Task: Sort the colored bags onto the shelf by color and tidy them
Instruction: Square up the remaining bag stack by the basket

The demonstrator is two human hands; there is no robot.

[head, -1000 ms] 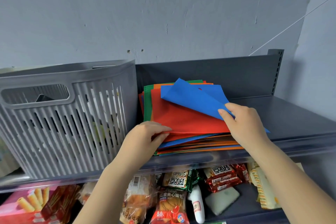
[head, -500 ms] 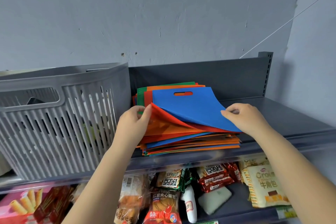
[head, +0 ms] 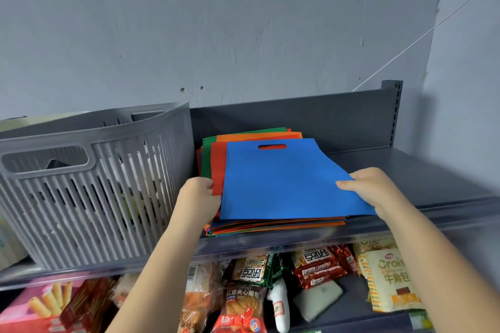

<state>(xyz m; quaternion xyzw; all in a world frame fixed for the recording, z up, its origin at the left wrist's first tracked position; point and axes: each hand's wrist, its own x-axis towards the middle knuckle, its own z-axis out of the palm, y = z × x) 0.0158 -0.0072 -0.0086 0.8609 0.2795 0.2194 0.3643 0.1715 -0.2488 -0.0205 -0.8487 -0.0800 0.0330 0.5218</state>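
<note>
Blue fabric forms the top layer: a blue bag (head: 286,181) with a cut-out handle slot lies flat on a stack of bags (head: 270,226) in orange, red, green and blue. The stack rests on the grey shelf (head: 433,178), just to the right of a grey slotted basket (head: 89,186) and in front of the shelf's back panel (head: 311,121).

Head view, hands:
- The right hand (head: 376,189) holds the blue bag at its right edge. The thumb lies on top of the fabric and the fingers curl beneath it, so the bag is pinched between them. The bag's near right corner projects past the stack below.
- The left hand (head: 198,201) is at the left edge of the stack, fingers curled round the edge of the red and orange layers under the blue bag. Its fingertips are hidden by the fabric.

Head view, stack:
- Green, orange and red edges show beyond the blue bag at the rear and left.
- Thin orange, red and blue edges show along the front.

Head view, lower level:
- Below the shelf's front rail, a lower shelf holds snack packets (head: 319,267), a pink box (head: 40,308) and a croissant pack (head: 392,281).
</note>
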